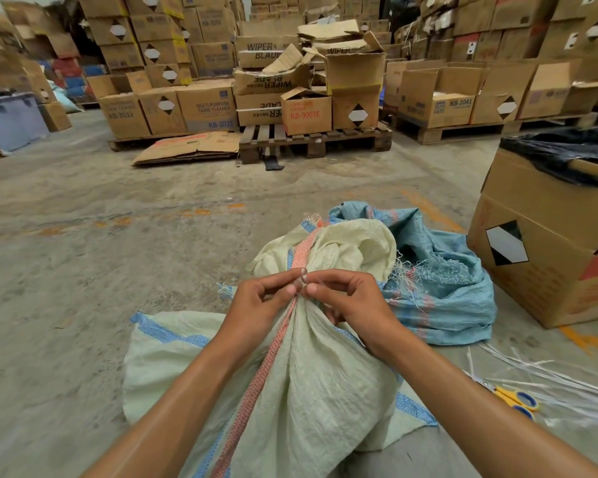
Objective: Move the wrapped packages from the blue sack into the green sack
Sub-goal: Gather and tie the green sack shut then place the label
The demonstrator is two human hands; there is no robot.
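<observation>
The pale green woven sack (311, 384), with a red stripe and blue bands, stands full on the floor in front of me, its neck gathered tight. My left hand (256, 305) and my right hand (349, 301) meet at that neck, fingers curled, pinching a thin clear tie (302, 278) around it. Above the tie the sack's mouth flares out. The blue sack (442, 281) lies slumped and crumpled just behind to the right, with frayed threads at its mouth. No wrapped packages show; whatever is inside either sack is hidden.
Yellow-handled scissors (515, 398) and loose white plastic straps (567, 384) lie on the concrete floor at right. A large cardboard box (546, 243) lined with black plastic stands right of the blue sack. Pallets (311, 139) stacked with cartons fill the back.
</observation>
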